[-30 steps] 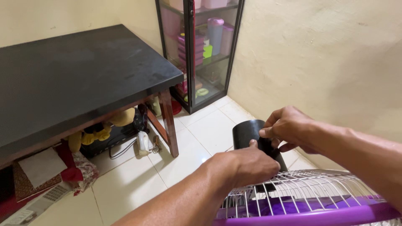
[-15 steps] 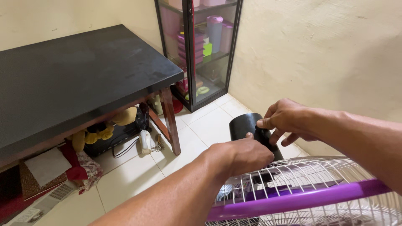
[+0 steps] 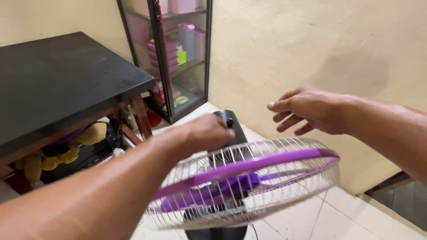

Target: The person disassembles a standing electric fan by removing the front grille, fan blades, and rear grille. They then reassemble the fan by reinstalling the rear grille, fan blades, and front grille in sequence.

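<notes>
A stand fan (image 3: 249,178) with a white wire cage, a purple rim and purple blades fills the lower middle, tilted face-up. Its black motor housing (image 3: 232,124) sticks up behind the cage. My left hand (image 3: 202,133) is closed on the back of the cage beside the motor housing. My right hand (image 3: 309,110) hovers in the air to the right of the housing, fingers spread, touching nothing. The fan's black base (image 3: 215,231) shows at the bottom edge.
A black table (image 3: 62,89) stands at left with yellow soft toys (image 3: 58,151) and clutter beneath it. A glass-door cabinet (image 3: 171,49) holding pink and purple containers stands in the corner. A cream wall (image 3: 320,49) runs along the right, white floor tiles (image 3: 338,213) below.
My right hand has let go of the black motor housing and moved off to the right, opening. The fan cage has risen and tilted into view; my left hand stays on it.
</notes>
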